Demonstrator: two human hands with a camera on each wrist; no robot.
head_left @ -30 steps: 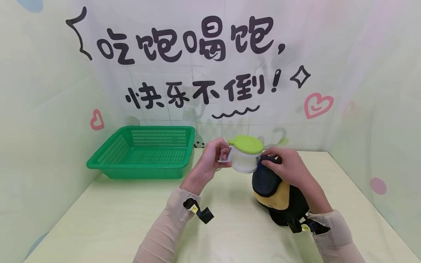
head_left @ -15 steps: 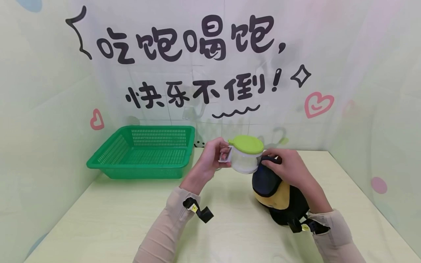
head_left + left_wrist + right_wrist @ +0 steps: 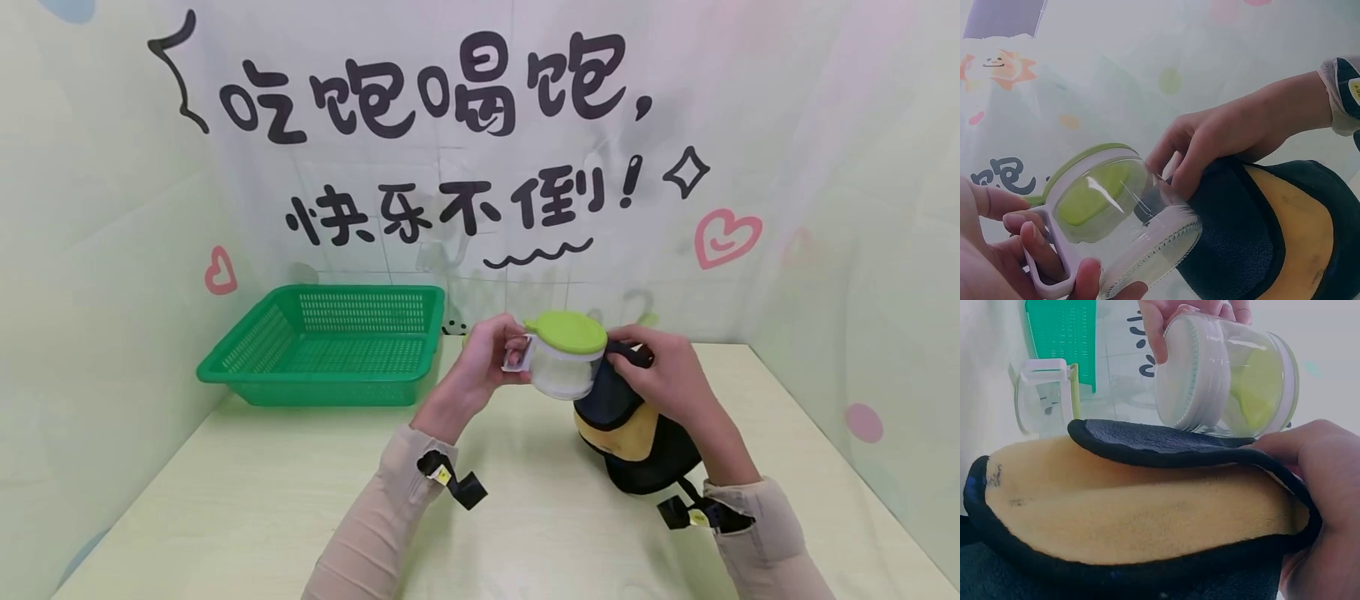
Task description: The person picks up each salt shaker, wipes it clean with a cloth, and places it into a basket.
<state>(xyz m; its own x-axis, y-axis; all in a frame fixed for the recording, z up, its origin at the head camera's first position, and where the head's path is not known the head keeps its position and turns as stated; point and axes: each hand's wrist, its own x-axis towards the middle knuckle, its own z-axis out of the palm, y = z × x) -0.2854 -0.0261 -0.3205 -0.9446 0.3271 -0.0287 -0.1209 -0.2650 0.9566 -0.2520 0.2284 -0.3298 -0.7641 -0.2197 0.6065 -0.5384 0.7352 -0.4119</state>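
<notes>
A clear glass jar (image 3: pixel 561 375) with a lime green lid (image 3: pixel 567 332) is held above the table by my left hand (image 3: pixel 489 354). The fingers go through its white handle (image 3: pixel 1057 284) and support its lower side. Nothing shows inside except the lid's green, seen through the glass. My right hand (image 3: pixel 663 367) pinches the upper edge of a folded cloth (image 3: pixel 630 429), navy and yellow with black binding. In the left wrist view, right fingertips and the cloth's navy part overlap the jar's far side. The cloth's lower part hangs toward the table.
A green perforated basket (image 3: pixel 322 393) stands at the back left. In the right wrist view a second jar (image 3: pixel 1047 397), with white handle and green lid, stands near the basket. A printed sheet (image 3: pixel 480 275) hangs behind the table (image 3: pixel 300 500).
My right hand has shifted slightly right and up, lifting the cloth's lower part a little. The jar in my left hand has moved slightly right.
</notes>
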